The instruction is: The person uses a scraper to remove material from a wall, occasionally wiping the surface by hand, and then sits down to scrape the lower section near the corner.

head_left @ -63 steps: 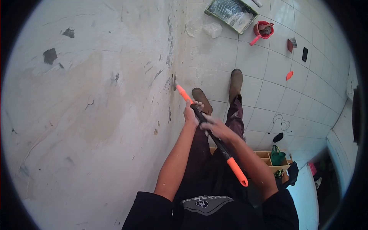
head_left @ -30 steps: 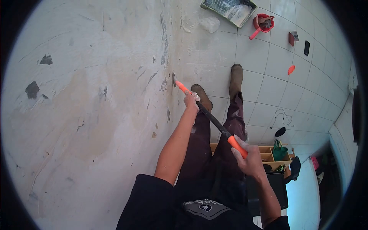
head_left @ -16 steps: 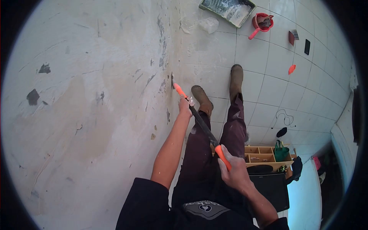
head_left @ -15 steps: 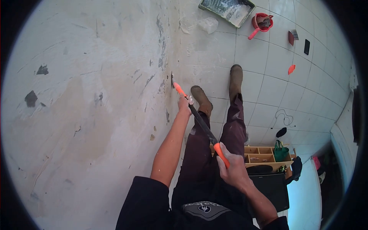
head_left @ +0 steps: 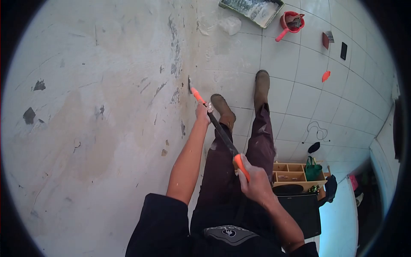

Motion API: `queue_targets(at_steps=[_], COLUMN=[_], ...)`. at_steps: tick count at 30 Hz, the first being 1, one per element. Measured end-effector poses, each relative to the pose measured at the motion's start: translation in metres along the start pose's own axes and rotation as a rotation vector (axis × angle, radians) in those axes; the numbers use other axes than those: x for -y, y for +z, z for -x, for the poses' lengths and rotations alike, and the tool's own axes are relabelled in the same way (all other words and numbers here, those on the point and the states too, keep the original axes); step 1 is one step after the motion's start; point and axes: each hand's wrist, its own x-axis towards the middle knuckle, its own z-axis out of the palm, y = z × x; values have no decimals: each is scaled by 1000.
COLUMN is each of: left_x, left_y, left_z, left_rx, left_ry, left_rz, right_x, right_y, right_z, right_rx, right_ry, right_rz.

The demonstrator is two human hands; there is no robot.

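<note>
Plaster, white and pocked with grey patches, covers the wall (head_left: 85, 107) that I use as my landmark. A long scraper (head_left: 219, 130) with a black shaft and orange ends slants away from the wall, its small blade touching the plaster low down. The left hand (head_left: 202, 112) is the one nearer the wall. Its grip is wrapped tight around the shaft just behind the orange front section. The right hand (head_left: 255, 184) is farther from the wall, its grip closed around the orange rear end of the long scraper. Two brown boots (head_left: 223, 107) stand on the white tiled floor (head_left: 295, 98) near the wall's foot. A grey paint tray (head_left: 251, 7) lies by the foot of the wall, with a red cup (head_left: 292, 23) farther out. A wooden compartment box (head_left: 291, 173) sits well apart from the wall.
</note>
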Motion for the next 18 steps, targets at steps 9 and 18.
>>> queue_targets(at_steps=[9, 18], left_x=[7, 6], left_y=[-23, -10], left_z=[87, -26], left_rx=[51, -13], left_ry=[4, -19], left_rz=[119, -12], right_x=[19, -16], right_y=[-15, 43], right_z=[59, -26], right_rx=[19, 22], right_ry=[16, 22], right_rz=[-41, 27])
